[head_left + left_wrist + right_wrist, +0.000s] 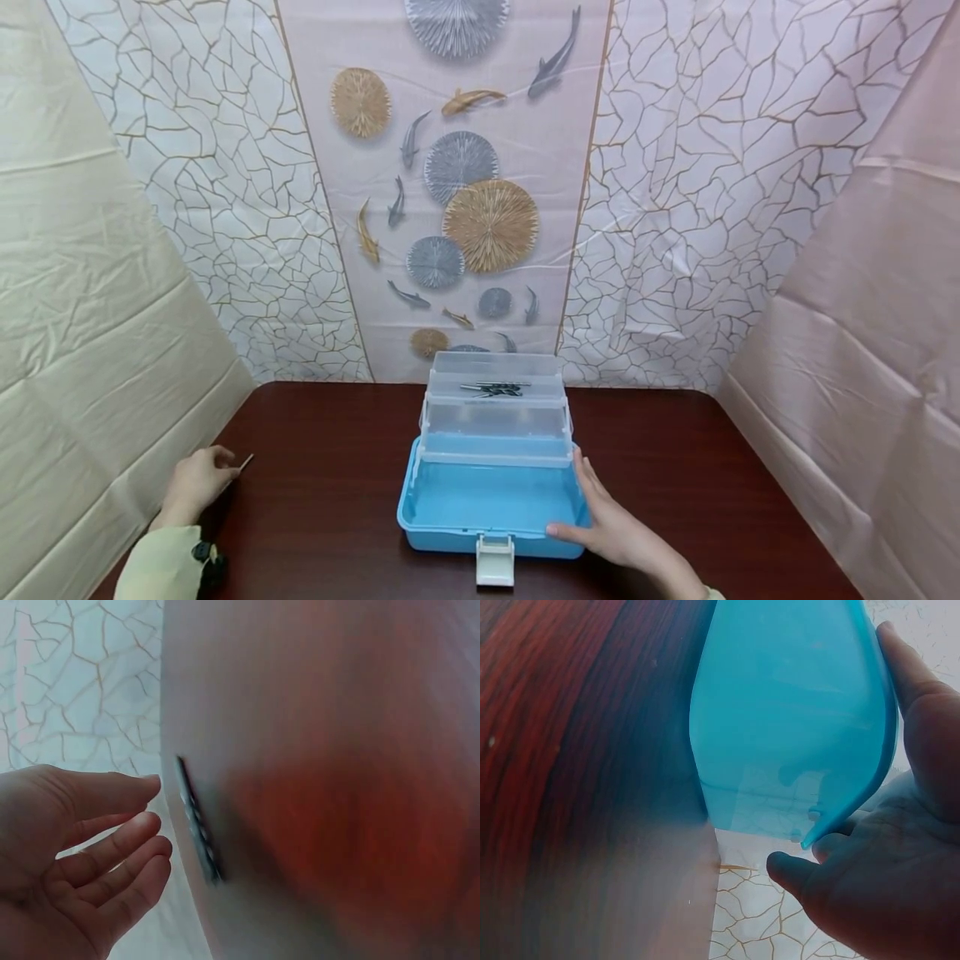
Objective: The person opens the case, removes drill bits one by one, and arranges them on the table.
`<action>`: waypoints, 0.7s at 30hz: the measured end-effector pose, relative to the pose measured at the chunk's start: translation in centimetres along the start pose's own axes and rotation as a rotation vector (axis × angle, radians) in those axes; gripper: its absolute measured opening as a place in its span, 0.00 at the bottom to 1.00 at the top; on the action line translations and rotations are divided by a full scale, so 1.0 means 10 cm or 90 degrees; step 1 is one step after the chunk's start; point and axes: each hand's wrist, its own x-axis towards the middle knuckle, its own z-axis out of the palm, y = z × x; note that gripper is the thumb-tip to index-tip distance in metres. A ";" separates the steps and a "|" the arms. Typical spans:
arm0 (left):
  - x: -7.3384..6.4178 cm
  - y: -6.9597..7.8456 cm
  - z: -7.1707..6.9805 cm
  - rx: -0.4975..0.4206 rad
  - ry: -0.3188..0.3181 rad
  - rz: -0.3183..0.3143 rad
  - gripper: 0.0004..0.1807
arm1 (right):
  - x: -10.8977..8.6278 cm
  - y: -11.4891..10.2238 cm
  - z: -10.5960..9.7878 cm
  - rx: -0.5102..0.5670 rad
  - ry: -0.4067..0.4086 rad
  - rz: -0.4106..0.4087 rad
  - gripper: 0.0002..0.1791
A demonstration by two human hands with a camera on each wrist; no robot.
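Observation:
A dark drill bit (196,825) with spiral flutes lies on the table at the left. My left hand (197,483) is beside it, fingers loosely bent, and the left wrist view shows a gap between fingertips and bit. In the middle stands an opened light-blue toolbox (442,530) with clear tiered trays (487,417) raised at its back. Several drill bits (498,388) lie in the upper tray. My right hand (618,529) rests against the box's front right corner, thumb over the front rim and fingers stretched along the right side. Its fingers are partly hidden by the box in the right wrist view.
The dark red-brown wooden table (330,500) ends at a patterned cloth backdrop (465,167). Pale cloth walls (90,333) slope along both sides, the left one close to my left arm. A white latch (495,562) hangs down from the toolbox front.

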 end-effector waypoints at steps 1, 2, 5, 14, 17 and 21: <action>0.02 0.04 0.01 -0.005 0.007 0.010 0.15 | 0.00 0.00 0.00 0.001 0.000 0.001 0.65; 0.03 0.08 0.02 -0.010 0.012 0.017 0.16 | 0.00 0.00 0.00 0.002 0.000 0.001 0.65; 0.12 0.23 0.08 -0.024 0.025 0.035 0.16 | 0.00 0.00 0.00 0.001 0.000 -0.001 0.65; 0.46 0.80 0.25 -0.069 0.053 0.100 0.20 | -0.02 -0.01 0.00 0.001 0.001 0.002 0.65; 0.60 1.07 0.30 -0.086 0.051 0.120 0.21 | -0.02 -0.01 0.01 0.001 0.004 -0.002 0.65; 0.75 1.44 0.35 -0.110 0.033 0.144 0.21 | -0.01 -0.01 0.01 0.003 0.006 -0.008 0.64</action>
